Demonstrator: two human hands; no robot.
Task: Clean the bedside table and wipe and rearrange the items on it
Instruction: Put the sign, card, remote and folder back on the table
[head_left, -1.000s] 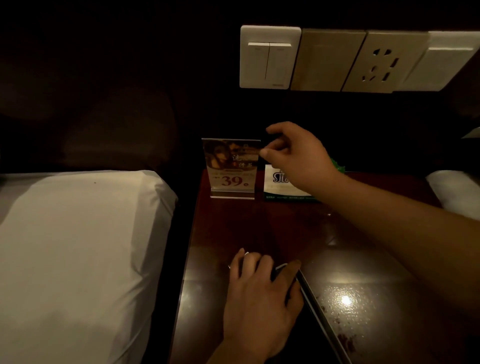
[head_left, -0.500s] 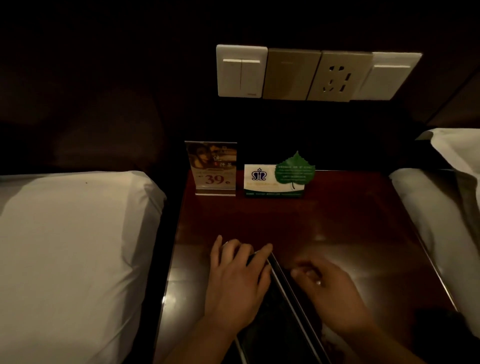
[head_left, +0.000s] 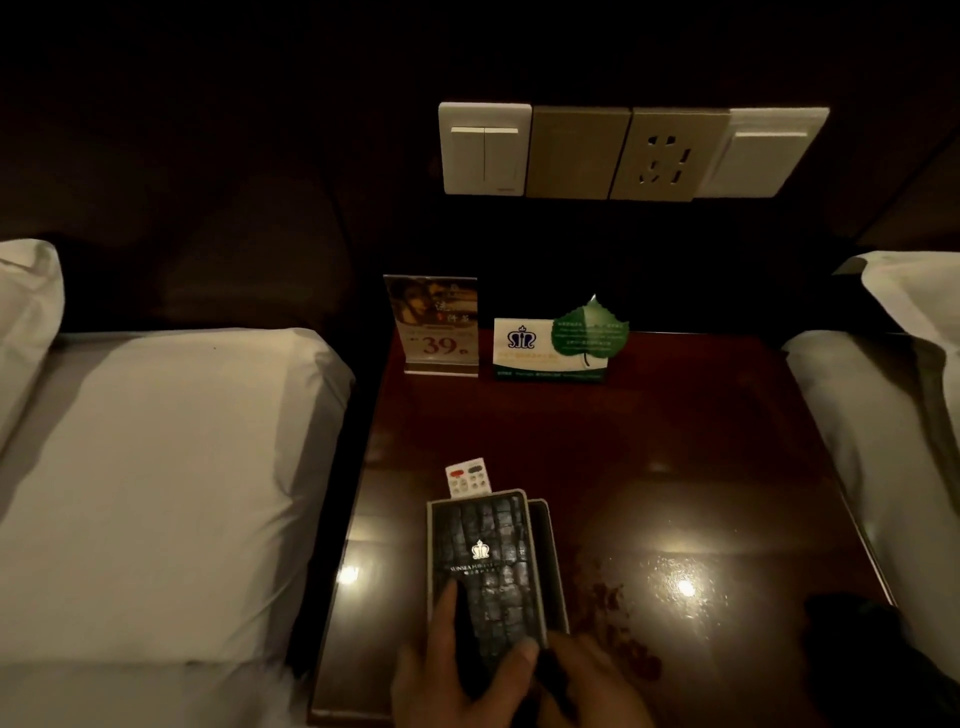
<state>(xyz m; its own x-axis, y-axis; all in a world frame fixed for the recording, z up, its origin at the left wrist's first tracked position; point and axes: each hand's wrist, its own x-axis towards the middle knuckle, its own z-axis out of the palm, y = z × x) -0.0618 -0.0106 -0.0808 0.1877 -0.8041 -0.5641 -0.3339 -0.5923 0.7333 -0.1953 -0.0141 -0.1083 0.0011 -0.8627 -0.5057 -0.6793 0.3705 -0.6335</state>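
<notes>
On the dark glossy bedside table (head_left: 649, 457) lies a black leather holder (head_left: 488, 561) with a crown logo, near the front left. A white remote (head_left: 467, 478) sticks out from its far end. My left hand (head_left: 457, 670) rests on the holder's near end, with a finger and the thumb lying on top. My right hand (head_left: 587, 675) is at the holder's near right corner; its fingers are too dark to make out. At the back stand a clear price stand (head_left: 439, 332) marked 39 and a white card with a green leaf (head_left: 556, 348).
Dark reddish stains (head_left: 613, 613) mark the tabletop right of the holder. A dark shape (head_left: 852, 634) sits at the table's near right corner. White-sheeted beds flank the table on the left (head_left: 156, 467) and the right (head_left: 857, 415). A switch and socket panel (head_left: 623, 150) is on the wall above.
My right hand came back from the stand and card to the holder. Both hands slid towards me along the holder, uncovering its top and the remote.
</notes>
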